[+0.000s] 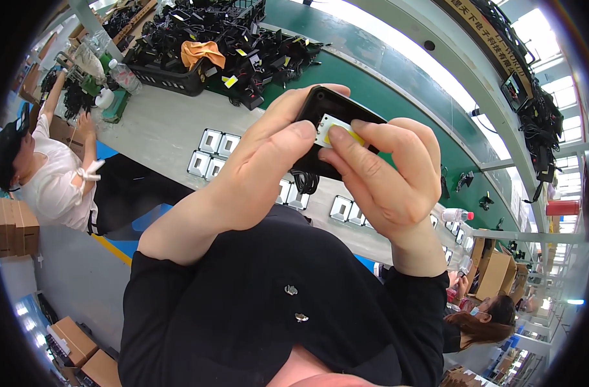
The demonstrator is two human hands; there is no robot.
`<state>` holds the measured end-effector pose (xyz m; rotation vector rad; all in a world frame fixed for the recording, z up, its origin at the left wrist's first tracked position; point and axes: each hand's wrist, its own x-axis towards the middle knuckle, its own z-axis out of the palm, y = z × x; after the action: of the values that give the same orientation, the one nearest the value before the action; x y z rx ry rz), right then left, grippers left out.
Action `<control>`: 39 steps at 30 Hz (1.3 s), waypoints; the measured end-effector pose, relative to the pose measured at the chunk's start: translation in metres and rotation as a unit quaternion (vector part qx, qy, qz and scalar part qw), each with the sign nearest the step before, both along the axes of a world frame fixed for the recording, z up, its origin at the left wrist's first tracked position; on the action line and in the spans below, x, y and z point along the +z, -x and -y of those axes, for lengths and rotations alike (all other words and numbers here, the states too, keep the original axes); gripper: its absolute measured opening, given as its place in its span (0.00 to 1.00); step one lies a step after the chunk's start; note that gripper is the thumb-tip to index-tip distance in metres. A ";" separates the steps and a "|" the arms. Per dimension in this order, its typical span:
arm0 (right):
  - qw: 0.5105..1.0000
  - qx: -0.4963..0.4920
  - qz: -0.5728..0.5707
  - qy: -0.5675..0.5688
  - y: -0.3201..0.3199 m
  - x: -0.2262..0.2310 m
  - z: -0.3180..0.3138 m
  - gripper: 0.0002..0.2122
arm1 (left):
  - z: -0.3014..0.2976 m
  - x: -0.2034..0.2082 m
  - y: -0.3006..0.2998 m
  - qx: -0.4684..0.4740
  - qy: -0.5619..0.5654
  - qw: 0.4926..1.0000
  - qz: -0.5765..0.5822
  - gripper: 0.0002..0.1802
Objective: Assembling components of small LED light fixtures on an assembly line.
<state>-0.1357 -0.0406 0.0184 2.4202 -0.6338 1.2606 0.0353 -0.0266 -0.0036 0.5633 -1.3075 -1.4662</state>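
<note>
At the far left, co-worker [56, 184]: a person in a white top, turned toward the worktop, both arms stretched out to a bench machine with a green base [116, 106].
Clear bottle [124, 77]: standing just beside that machine, near the crate.
Black crate [162, 79]: on the worktop [168, 122], with a large heap of black cables [275, 61] in and beyond it; an orange cloth [203, 54] lies over its edge.
Silver square frames [210, 140]: set out in rows on the grey surface, partly hidden by the forearms.
Left hand [259, 151]: grasping the black housing from its left side, thumb at the near edge, the other fingers mostly hidden behind.
Black housing [319, 102]: held up above the worktop, tilted, its open face toward the wearer; a coiled black cable [304, 183] shows just below.
White-and-yellow plate [328, 121]: over the housing's open face, partly covered by fingers; whether it is seated cannot be told.
Right hand [397, 171]: pinching the plate with its fingertips.
Red-capped bottle [457, 215]: lying on its side, right of the right wrist.
Cardboard box [496, 267]: farther right, near another seated person [494, 319].
</note>
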 end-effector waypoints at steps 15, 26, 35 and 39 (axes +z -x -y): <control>0.997 0.014 0.016 -0.073 -0.006 0.003 -0.015 0.16 | -0.024 0.006 -0.005 0.023 0.041 0.998 0.040 0.27; 0.988 -0.048 -0.106 -0.102 0.004 0.023 -0.022 0.19 | -0.032 0.010 -0.006 0.055 0.013 0.998 0.009 0.29; 0.913 0.135 0.194 -0.333 0.016 -0.029 -0.005 0.20 | -0.017 -0.009 0.008 0.116 0.056 0.990 0.066 0.20; 0.765 0.168 0.399 -0.477 0.024 -0.040 0.002 0.17 | -0.008 -0.015 0.017 0.127 0.064 0.983 0.115 0.18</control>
<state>-0.1602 -0.0425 -0.0220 2.6755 -1.3814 2.7120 0.0186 -0.0191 -0.0189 0.8005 -1.4388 -1.1247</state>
